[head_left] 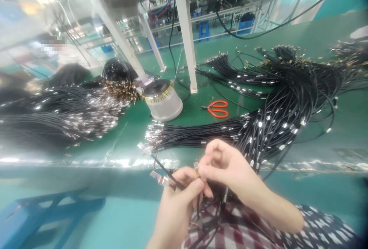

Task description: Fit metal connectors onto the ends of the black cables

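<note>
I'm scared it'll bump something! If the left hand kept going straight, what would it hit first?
Probably the right hand, which the left hand touches; behind it, the cables on the table. Depth is unclear.

Head-worn view, facing forward-down — close above hands [221, 170]

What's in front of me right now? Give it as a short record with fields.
left hand: grips a few black cables with metal ends
right hand: pinches a small connector beside the left fingertips
bench: green, behind the hands
on bench: big cable bundle, orange scissors, white round tub, second cable pile
lower left: blue frame, blurred
</note>
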The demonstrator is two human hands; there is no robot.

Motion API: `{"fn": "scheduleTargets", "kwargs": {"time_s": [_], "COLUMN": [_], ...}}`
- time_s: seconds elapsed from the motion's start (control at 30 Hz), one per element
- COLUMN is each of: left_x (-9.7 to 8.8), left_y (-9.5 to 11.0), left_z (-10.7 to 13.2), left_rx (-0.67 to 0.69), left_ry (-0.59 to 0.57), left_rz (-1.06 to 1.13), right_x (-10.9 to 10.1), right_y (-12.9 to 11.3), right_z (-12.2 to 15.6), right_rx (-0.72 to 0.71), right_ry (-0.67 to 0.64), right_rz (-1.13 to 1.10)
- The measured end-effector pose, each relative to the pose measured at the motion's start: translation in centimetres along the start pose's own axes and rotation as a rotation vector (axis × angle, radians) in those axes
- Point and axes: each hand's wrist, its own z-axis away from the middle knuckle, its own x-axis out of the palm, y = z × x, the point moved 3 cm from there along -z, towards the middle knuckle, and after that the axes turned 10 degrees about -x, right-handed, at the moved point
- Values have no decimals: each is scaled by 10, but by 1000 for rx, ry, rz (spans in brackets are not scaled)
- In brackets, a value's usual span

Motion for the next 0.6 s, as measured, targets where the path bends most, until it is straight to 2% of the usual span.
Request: {"fn": "scheduleTargets", "kwargs": {"time_s": [0.13,0.27,0.37,0.5,0.6], "left_x": [-1,-4,-6,-8,-8], "left_y": [0,0,1,3,4], "left_z": [-3,-8,-12,-17,-18], "left_rx": [-43,-123,-137,-139,-121], "left_ry": [-89,-223,-279,-290,-275], "left_rz": [-14,-30,-45,-45,-22], "right_x": [-3,-3,-3,-3,-5], "right_y": [7,14,18,19,9], "right_z": [-15,-27,-32,-32,-27], "right_rx": [132,170,189,137,1], "right_ry": [-177,-345,-419,-390,-304], "right_rz": [-133,-291,-301,-262,-59]}}
